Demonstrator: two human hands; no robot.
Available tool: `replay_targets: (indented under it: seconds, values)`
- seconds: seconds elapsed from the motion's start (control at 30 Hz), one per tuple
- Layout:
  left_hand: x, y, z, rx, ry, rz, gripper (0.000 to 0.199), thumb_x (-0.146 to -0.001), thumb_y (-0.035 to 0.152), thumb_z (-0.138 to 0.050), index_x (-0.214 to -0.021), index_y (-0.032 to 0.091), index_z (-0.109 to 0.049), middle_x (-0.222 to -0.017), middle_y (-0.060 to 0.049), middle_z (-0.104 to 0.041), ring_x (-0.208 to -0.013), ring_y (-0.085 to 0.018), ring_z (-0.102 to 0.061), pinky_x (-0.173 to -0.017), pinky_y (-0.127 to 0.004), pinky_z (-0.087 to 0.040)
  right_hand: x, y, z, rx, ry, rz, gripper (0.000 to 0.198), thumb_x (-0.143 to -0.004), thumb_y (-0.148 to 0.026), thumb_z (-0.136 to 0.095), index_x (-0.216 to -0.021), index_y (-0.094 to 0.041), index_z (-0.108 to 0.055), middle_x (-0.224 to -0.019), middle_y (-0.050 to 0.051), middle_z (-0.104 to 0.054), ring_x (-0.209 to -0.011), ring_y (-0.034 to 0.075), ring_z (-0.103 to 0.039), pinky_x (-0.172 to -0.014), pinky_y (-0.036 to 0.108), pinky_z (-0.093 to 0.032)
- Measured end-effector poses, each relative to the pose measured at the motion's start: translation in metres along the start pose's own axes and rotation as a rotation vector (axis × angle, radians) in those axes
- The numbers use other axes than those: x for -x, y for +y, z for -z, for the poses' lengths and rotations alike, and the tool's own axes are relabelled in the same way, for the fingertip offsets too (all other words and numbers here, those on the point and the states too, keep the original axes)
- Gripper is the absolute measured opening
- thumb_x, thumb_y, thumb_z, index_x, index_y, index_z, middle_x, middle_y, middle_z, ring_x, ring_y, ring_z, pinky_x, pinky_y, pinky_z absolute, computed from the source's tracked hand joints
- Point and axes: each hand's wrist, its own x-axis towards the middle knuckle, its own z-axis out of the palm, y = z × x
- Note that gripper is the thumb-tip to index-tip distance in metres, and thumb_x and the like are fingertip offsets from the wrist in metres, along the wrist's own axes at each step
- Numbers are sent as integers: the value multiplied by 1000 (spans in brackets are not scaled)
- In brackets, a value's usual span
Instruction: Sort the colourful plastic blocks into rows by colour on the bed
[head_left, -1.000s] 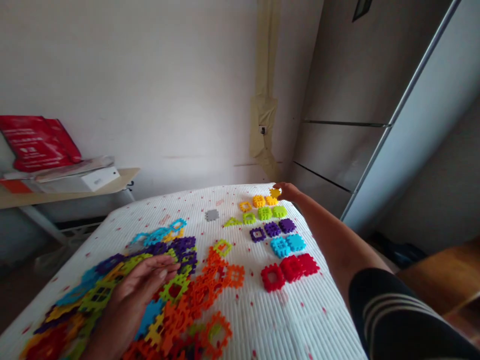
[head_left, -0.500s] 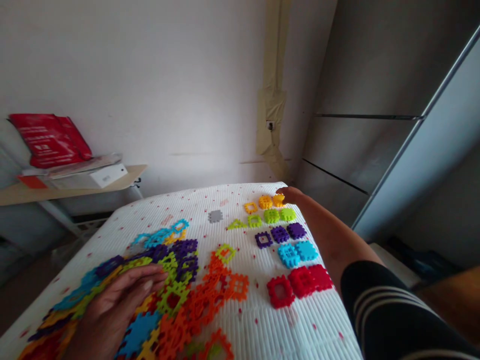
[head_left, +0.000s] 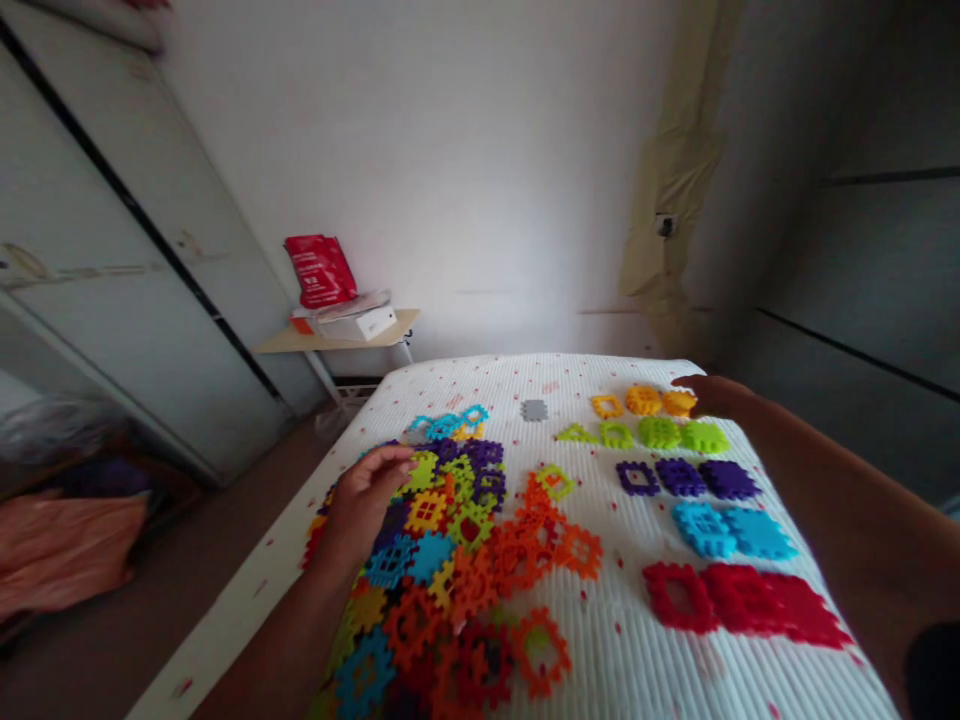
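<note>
My left hand (head_left: 373, 487) is over the left part of a heap of interlocking plastic building pieces (head_left: 480, 575). Its thumb and fingers are brought together at a lime green piece (head_left: 421, 470). At the far right corner of the bed, my right hand (head_left: 691, 386) has its fingers on a yellow piece (head_left: 679, 403) at the end of the yellow row. Much of that hand is hard to make out. Nearer me lie rows of lime (head_left: 660, 433), purple (head_left: 681, 477), light blue (head_left: 703, 528) and red (head_left: 742, 598) pieces, sorted by colour.
A grey square piece (head_left: 535, 410) lies alone on the white quilted cover (head_left: 600, 640). Beyond the bed stands a small table (head_left: 409, 322) with a white box (head_left: 360, 322) and a red bag (head_left: 321, 270). Cabinets (head_left: 150, 250) line the left wall.
The view has swung left, so the bed appears further right. My left hand has shifted toward the heap's far left part, at a lime green piece. My right hand stays by the yellow row.
</note>
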Motion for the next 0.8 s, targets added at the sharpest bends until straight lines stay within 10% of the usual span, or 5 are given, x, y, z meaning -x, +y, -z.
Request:
replay_targets:
  seconds: [0.2,0.57,0.8]
  values:
    - [-17,-7,34,-612,-80,-159,21,-74,33,-57,-86,20,-68,-94,-6,-67,-93,-23,-59,-88,-36,-44,4,0,21,140,-91,102,52,-70,-3,-61,-122,-6,-56,-131,27,-45,-113,25,-52,-85,29,-39]
    - [4,-12,10,-788,-271,-83,36,-85,37,-52,-114,16,-53,-116,-8,-54,-99,-22,-56,-82,-41,-49,84,-108,68,-10,-117,412,43,-79,-23,-57,-120,-15,-56,-130,16,-49,-109,25,-56,-92,35,-45]
    - [-2,-7,-7,-844,-366,-229,20,-73,34,-54,-67,18,-64,-72,-3,-63,-75,-19,-57,-66,-29,-42,121,-173,74,-51,-288,477,43,-75,-17,-60,-119,-21,-57,-121,10,-58,-106,22,-57,-92,36,-45]
